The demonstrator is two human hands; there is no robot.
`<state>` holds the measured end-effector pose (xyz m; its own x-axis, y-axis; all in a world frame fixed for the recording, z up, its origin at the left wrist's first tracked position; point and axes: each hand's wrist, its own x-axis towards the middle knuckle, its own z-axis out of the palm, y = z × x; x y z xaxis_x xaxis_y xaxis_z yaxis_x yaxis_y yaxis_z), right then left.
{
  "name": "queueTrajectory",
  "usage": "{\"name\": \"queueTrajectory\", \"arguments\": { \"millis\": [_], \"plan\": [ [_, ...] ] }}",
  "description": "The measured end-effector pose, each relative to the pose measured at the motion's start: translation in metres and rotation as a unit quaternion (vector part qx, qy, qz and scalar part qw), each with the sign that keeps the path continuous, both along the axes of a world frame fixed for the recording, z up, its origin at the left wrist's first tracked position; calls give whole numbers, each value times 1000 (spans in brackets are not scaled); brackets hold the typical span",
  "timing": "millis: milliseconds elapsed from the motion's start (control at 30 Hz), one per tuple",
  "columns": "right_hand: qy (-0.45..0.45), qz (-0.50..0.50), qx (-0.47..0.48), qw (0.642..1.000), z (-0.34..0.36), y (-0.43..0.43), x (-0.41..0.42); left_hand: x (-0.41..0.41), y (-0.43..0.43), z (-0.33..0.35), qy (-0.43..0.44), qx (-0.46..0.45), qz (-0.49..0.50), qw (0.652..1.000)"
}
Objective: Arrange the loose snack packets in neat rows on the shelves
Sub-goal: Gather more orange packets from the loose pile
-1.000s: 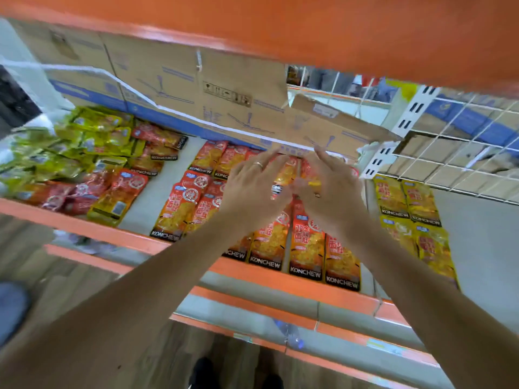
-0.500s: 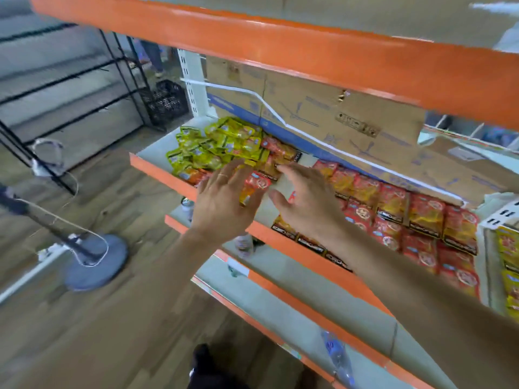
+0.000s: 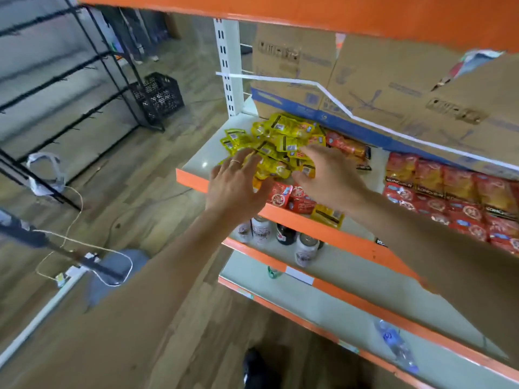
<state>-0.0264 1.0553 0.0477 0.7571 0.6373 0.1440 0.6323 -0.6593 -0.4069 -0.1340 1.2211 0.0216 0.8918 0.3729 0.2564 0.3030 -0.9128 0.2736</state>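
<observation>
Underneath, white shelf (image 3: 207, 157), wooden floor (image 3: 157, 169)

Both hands are off the tidy rows of red packets (image 3: 449, 192), which now sit at their 3 o'clock, and are at the far end of the shelf (image 3: 202, 161). The left hand (image 3: 236, 189) and right hand (image 3: 330, 178) now rest with fingers spread on the loose heap of yellow packets (image 3: 280, 136) at 12 o'clock. The view swings along with them, and a black crate (image 3: 161, 95) now shows at 10 o'clock.
</observation>
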Motion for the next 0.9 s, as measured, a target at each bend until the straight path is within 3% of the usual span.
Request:
{"name": "queueTrajectory", "arguments": {
  "millis": [533, 733, 900],
  "plan": [
    [-11, -8, -111, 994, -36, 33, 98, 89, 34, -53, 91, 79, -71, 990],
    [14, -21, -167, 986, -45, 34, 118, 101, 29, -62, 66, 66, -72, 993],
    [-24, -16, -161, 987, -56, 35, 125, 101, 29, -62, 52, 73, -82, 993]
  ]
}}
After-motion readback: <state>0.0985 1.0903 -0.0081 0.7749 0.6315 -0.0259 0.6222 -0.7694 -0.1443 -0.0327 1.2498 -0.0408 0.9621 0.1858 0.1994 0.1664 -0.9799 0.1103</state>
